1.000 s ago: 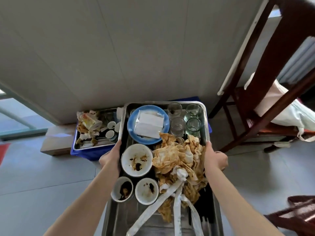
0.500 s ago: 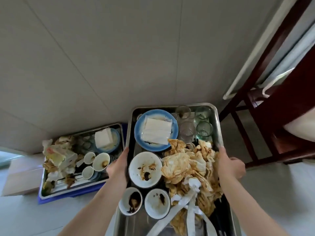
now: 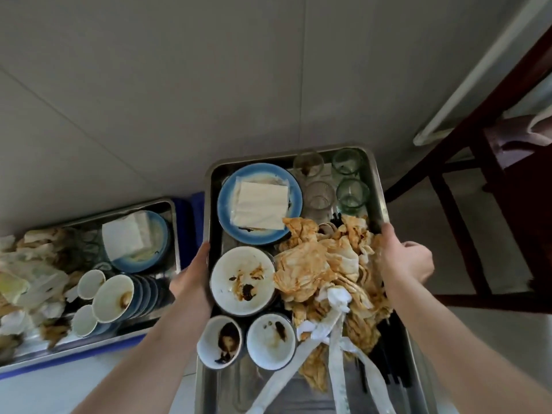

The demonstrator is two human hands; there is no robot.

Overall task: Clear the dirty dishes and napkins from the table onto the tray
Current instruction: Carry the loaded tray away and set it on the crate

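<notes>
a: where's the tray (image 3: pixel 377 186) right now?

b: held up in front of the person, both hands clamped on its long rims. the left hand (image 3: pixel 194 279) grips the left edge, thumb over the rim beside the stained white bowl (image 3: pixel 242 280). the right hand (image 3: pixel 403 259) grips the right edge, fingers curled under it, next to the heap of orange-stained napkins (image 3: pixel 325 264).

a: what's loaded on it?

b: far left, a blue plate (image 3: pixel 259 204) with a folded white napkin on top. far right, four glasses (image 3: pixel 334 182) standing together. near the bowl, two small white cups (image 3: pixel 245 340) with dark sauce marks. white paper strips (image 3: pixel 337 363) trail from the napkin heap toward the near edge, and dark chopsticks (image 3: pixel 394 354) lie along the right side.

a: anything else around?

b: to the left, lower down, a second metal tray (image 3: pixel 176 234) sits on a blue crate (image 3: pixel 185 210), full of cups, stacked blue bowls and crumpled paper. a dark wooden chair (image 3: pixel 478 180) stands at the right on the tiled floor (image 3: pixel 490 330).
</notes>
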